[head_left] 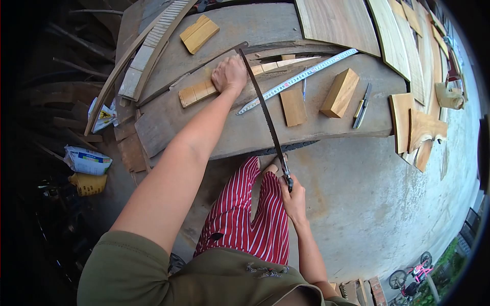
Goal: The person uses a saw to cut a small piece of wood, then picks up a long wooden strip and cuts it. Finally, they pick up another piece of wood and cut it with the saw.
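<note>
A hand saw with a long dark toothed blade slants across the front of the wooden bench. My right hand is wrapped round its handle, near my knees. The blade's far end reaches beside my left hand, which presses closed on a narrow wooden strip marked with cross lines. The strip lies on the bench and shows on both sides of that hand. Whether the blade touches the strip is unclear. Right of the blade lie an unrolled measuring tape and a flat wood piece.
A wood block and a utility knife lie to the right on the bench. Another block is at the back left. Wide boards cover the back right. Bags lie on the floor at left.
</note>
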The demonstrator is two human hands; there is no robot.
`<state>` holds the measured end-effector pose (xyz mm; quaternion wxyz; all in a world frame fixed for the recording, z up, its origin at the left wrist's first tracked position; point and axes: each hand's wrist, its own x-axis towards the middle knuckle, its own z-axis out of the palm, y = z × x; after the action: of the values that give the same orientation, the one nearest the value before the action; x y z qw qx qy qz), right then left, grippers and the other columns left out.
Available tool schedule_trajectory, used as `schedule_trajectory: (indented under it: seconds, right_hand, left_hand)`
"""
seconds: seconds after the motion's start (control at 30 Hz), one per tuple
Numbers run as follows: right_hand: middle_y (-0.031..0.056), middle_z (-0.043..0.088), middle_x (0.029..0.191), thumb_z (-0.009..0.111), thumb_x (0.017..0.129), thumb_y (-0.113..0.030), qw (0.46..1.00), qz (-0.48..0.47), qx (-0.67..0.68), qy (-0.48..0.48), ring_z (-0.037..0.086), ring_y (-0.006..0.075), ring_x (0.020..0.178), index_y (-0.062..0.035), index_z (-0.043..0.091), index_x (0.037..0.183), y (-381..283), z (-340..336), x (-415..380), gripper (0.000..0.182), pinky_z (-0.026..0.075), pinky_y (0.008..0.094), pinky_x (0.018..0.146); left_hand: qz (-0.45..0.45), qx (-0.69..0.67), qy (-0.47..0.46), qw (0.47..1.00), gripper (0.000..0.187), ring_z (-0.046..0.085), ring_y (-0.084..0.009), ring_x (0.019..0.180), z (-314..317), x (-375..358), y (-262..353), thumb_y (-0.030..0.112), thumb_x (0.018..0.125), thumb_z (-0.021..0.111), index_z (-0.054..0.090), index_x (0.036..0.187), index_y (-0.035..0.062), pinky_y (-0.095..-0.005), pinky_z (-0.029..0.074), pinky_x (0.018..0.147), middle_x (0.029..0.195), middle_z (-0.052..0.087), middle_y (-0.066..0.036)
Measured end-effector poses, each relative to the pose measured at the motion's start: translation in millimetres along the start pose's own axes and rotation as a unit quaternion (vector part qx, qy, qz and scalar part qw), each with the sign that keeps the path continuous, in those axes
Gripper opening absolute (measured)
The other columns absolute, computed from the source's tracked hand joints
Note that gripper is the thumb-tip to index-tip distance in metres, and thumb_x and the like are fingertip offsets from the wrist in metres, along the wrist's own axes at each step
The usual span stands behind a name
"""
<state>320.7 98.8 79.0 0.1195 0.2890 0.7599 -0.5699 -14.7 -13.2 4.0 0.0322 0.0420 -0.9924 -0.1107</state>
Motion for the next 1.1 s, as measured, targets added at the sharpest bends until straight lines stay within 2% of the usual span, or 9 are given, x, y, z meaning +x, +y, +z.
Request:
schedule_trajectory:
  seconds: [0.13,0.23,0.43,0.5,0.6,0.7,0.87,1.0,1.1]
  right_hand:
    - [-0.0021,0.047,0.061,0.058,0.099,-0.025,0.998,-0.036,0.028,0.036,0.041,0.0073,0.055,-0.0015,0.056,0.087,6,-19,-13,0.026,0.035,0.0264,0.051]
    - [-0.0020,0.048,0.062,0.058,0.099,-0.025,0.993,-0.018,0.074,0.088,0.042,0.0059,0.056,-0.0022,0.057,0.087,-10,-29,-25,0.026,0.035,0.0244,0.051]
    - [0.0107,0.044,0.061,0.059,0.098,-0.023,0.985,-0.048,-0.088,0.142,0.041,0.0163,0.053,-0.0009,0.057,0.090,9,-44,-50,0.024,0.039,0.0338,0.052]
    - [0.0180,0.046,0.061,0.060,0.096,-0.024,0.980,-0.041,-0.151,0.121,0.046,0.0275,0.049,-0.0013,0.057,0.091,15,-52,-61,0.023,0.040,0.0380,0.052]
    - [0.0227,0.050,0.063,0.061,0.095,-0.024,0.972,-0.059,-0.183,0.137,0.050,0.0401,0.054,-0.0025,0.058,0.091,10,-57,-71,0.022,0.041,0.0423,0.052]
    - [0.0241,0.052,0.066,0.061,0.094,-0.023,0.969,-0.065,-0.184,0.154,0.053,0.0447,0.059,-0.0035,0.058,0.091,3,-57,-74,0.020,0.042,0.0443,0.053]
    - [0.0227,0.059,0.066,0.062,0.093,-0.020,0.960,-0.095,-0.192,0.181,0.060,0.0451,0.065,-0.0053,0.058,0.093,-15,-53,-70,0.016,0.044,0.0500,0.055]
    - [0.0229,0.059,0.067,0.062,0.093,-0.019,0.956,-0.128,-0.172,0.198,0.060,0.0447,0.066,-0.0050,0.057,0.092,-38,-48,-65,0.015,0.044,0.0490,0.055]
    - [0.0229,0.059,0.067,0.062,0.092,-0.018,0.952,-0.149,-0.177,0.199,0.061,0.0442,0.066,-0.0049,0.057,0.091,-51,-42,-62,0.014,0.045,0.0482,0.055]
  left_hand:
    - [0.012,-0.016,-0.009,1.000,0.042,0.063,-0.0281,0.103,2,6,-1,0.036,0.100,0.041,0.071,0.089,0.0081,-0.0435,0.045,0.090,0.103,0.069,-0.009]
    - [0.022,-0.040,0.003,0.999,0.044,0.062,-0.0289,0.103,10,5,-10,0.037,0.100,0.040,0.070,0.088,0.0078,-0.0440,0.044,0.091,0.103,0.069,-0.009]
    - [0.036,-0.202,0.002,0.979,0.042,0.059,-0.0331,0.101,4,7,-26,0.040,0.100,0.043,0.065,0.088,0.0067,-0.0442,0.043,0.091,0.100,0.065,-0.012]
    - [0.143,-0.194,0.020,0.970,0.038,0.054,-0.0333,0.103,-1,3,-38,0.041,0.097,0.049,0.063,0.088,0.0071,-0.0443,0.042,0.090,0.099,0.060,-0.012]
    - [0.181,-0.131,-0.001,0.975,0.033,0.050,-0.0311,0.107,-40,-32,-55,0.040,0.092,0.059,0.063,0.106,0.0102,-0.0438,0.041,0.091,0.108,0.054,-0.010]
    - [0.214,-0.074,-0.014,0.974,0.039,0.049,-0.0296,0.109,-59,-42,-84,0.034,0.088,0.065,0.061,0.119,0.0120,-0.0434,0.041,0.092,0.113,0.051,-0.010]
    - [0.253,-0.108,-0.064,0.959,0.050,0.048,-0.0300,0.110,-61,-38,-113,0.017,0.080,0.073,0.056,0.126,0.0082,-0.0426,0.041,0.094,0.113,0.050,-0.011]
    - [0.224,-0.156,0.024,0.962,0.052,0.049,-0.0310,0.111,-80,-58,-108,0.019,0.081,0.072,0.053,0.128,0.0076,-0.0430,0.043,0.094,0.113,0.049,-0.011]
    - [0.217,-0.098,-0.050,0.970,0.049,0.049,-0.0309,0.111,-79,-62,-121,0.021,0.082,0.072,0.054,0.126,0.0090,-0.0435,0.043,0.093,0.114,0.049,-0.010]
